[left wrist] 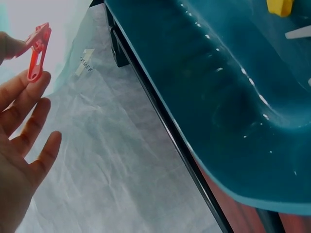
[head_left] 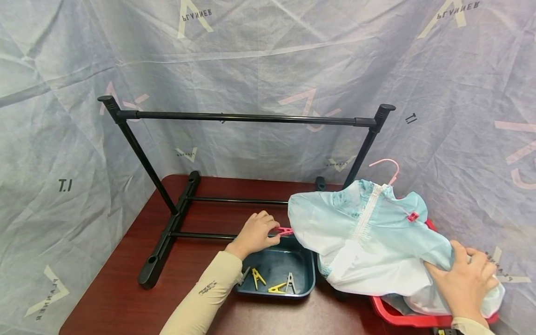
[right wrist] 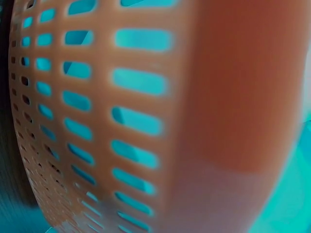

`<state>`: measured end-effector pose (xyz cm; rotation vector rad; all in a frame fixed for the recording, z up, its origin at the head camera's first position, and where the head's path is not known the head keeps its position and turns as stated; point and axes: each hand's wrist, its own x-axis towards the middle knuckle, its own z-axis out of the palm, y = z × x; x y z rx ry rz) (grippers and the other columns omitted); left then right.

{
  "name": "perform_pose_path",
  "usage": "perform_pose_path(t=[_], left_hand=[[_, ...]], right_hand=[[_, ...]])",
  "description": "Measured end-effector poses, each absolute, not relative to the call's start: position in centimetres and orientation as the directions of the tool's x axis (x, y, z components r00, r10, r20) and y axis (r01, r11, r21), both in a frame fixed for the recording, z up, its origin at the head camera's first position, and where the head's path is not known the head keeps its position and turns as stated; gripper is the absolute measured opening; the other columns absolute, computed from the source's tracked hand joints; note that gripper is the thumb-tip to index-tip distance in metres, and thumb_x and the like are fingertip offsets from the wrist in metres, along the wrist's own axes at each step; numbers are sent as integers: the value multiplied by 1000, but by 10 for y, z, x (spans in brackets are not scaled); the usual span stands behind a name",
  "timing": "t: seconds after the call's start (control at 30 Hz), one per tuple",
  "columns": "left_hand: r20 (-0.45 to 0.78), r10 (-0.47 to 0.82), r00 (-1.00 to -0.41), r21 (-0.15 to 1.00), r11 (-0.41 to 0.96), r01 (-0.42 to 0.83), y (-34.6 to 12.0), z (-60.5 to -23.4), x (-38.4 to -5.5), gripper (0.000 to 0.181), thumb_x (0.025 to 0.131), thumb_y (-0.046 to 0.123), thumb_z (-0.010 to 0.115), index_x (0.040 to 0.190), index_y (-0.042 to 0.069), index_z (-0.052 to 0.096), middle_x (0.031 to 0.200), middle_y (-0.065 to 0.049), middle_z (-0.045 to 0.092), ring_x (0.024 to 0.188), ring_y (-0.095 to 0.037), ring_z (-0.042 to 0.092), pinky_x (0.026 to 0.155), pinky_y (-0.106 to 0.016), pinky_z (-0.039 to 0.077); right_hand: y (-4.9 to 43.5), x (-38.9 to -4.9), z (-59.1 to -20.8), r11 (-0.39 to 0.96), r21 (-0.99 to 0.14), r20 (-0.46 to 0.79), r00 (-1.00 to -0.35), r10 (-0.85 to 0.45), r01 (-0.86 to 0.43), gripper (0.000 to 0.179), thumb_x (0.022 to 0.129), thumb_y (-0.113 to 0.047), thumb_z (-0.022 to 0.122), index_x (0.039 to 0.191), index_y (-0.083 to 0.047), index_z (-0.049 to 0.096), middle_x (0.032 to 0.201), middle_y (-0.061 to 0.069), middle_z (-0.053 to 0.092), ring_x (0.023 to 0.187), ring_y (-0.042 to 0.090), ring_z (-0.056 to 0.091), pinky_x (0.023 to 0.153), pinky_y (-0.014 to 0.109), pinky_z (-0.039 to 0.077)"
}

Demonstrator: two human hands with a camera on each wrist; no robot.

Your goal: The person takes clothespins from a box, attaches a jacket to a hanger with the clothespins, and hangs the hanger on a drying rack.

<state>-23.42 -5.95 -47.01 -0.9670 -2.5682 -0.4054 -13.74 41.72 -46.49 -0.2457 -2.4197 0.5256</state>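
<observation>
My left hand [head_left: 260, 234] pinches a red clothespin [left wrist: 39, 51] between thumb and fingers, just beside the jacket's left edge in the head view. A pale blue and white zip jacket [head_left: 389, 246] is on a pink hanger [head_left: 395, 172], its hook sticking up from the collar. Another red clip [head_left: 412, 217] sits at the jacket's right shoulder. My right hand [head_left: 466, 274] grips the jacket's sleeve at the right, above the red basket [head_left: 389, 316]. In the right wrist view only the slotted wall of the basket [right wrist: 102, 111] shows, without the fingers.
A dark blue tray [head_left: 307, 260] with several yellow and grey clothespins [head_left: 258, 278] sits below my left hand. Behind stands a black clothes rack [head_left: 251, 117] on the dark red table [head_left: 134, 270]. More pale cloth lies in the basket. Printed grey sheeting [head_left: 259, 70] surrounds the table.
</observation>
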Motion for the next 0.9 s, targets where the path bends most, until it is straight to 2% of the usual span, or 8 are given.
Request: perform_pose_path(t=[0.43, 0.9], left_hand=[[562, 557, -612, 85, 696, 713, -62, -465, -239, 20, 86, 25, 75, 101, 11, 76, 92, 0, 69, 89, -18, 55, 73, -33, 44], [640, 545, -541, 64, 664, 745, -60, -450, -241, 19, 86, 19, 77, 102, 9, 76, 91, -1, 67, 90, -19, 54, 76, -35, 44]], right_hand=[[415, -136, -465, 906, -422, 593, -751, 291, 18, 66, 67, -24, 76, 123, 0, 50, 120, 35, 36, 107, 63, 28, 73, 71, 19], [417, -138, -466, 914, -404, 631, -734, 252, -34, 67, 67, -31, 75, 122, -1, 51, 118, 34, 37, 105, 63, 28, 71, 70, 20]])
